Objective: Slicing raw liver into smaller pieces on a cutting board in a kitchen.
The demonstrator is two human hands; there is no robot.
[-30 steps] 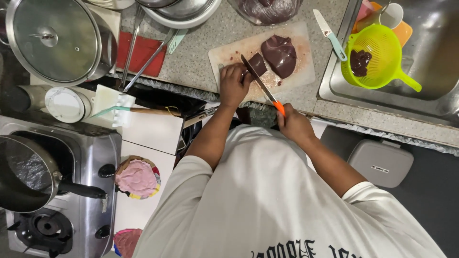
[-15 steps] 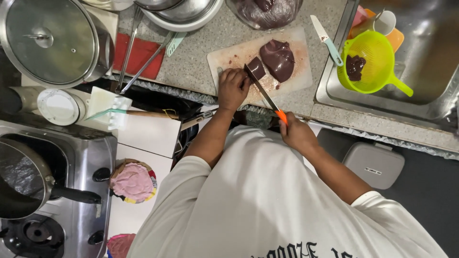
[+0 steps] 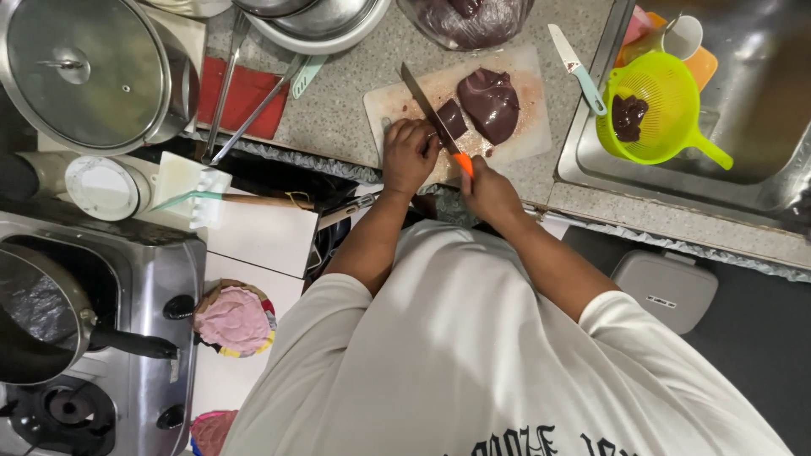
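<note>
Green strainer (image 3: 649, 105) beside cutting board (image 3: 515, 139)

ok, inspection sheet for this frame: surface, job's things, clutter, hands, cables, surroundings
Surface: speckled stone counter; white cutting board on it, stained red.
Job's things: large dark liver piece and smaller cut piece on the board; orange-handled knife, blade lying between left hand and the cut piece.
Clutter: second knife by the sink edge; green strainer holding dark meat; red cloth; lidded pot; bagged meat.
Hands: left hand pressed on the board; right hand gripping the knife handle.
Cables: nothing seen.
Surroundings: sink at right, gas stove at left with a pan.
</note>
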